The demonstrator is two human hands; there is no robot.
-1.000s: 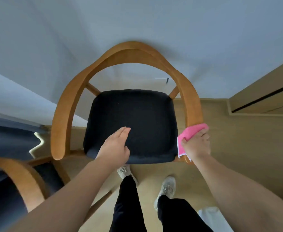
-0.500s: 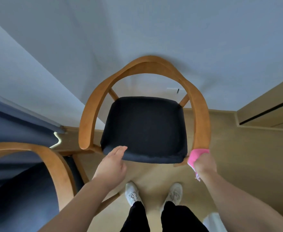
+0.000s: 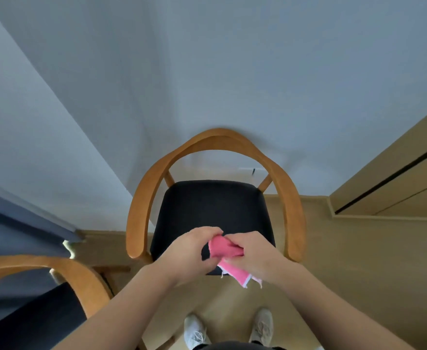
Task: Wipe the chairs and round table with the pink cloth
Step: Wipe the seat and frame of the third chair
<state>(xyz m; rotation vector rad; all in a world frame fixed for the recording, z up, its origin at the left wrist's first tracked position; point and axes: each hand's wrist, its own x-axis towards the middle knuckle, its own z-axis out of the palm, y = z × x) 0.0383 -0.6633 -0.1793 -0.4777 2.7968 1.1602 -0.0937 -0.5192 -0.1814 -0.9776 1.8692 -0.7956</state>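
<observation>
both hands, the left hand (image 3: 189,253) and right hand (image 3: 256,256), are pinching the bunched pink cloth (image 3: 226,251) between them over the near edge of the chair (image 3: 212,210), second chair (image 3: 56,299) sitting near left

- You have no text, label, brand, number or sign to read anywhere in this view.
- The pink cloth (image 3: 224,248) you hold shows only a plain white edge, with no lettering on it.
</observation>
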